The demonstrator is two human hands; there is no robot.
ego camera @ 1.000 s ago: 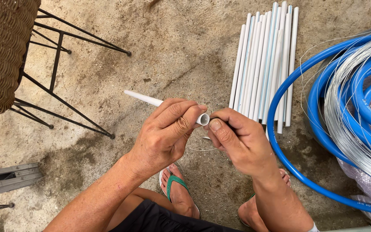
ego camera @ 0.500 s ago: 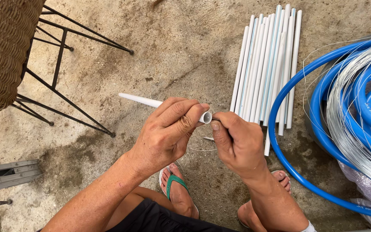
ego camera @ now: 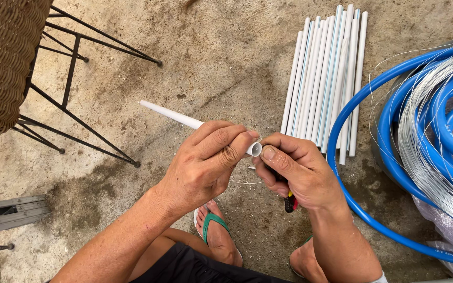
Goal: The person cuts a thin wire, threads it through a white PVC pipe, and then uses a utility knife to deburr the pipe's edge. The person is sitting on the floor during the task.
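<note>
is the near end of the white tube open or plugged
Open: the white tube shows a hollow round mouth between the left hand and right hand.

held white tube [ego camera: 171,115]: 1 | stacked white tubes [ego camera: 325,78]: about 12 | blue hose coil [ego camera: 389,126]: 1 | wire coil [ego camera: 436,152]: 1

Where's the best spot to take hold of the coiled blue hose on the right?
Probably the outer loop of the coiled blue hose at its left arc, coming from the left over bare concrete floor. That curve lies exposed, while silver wire coil lies over the loops farther right.
</note>
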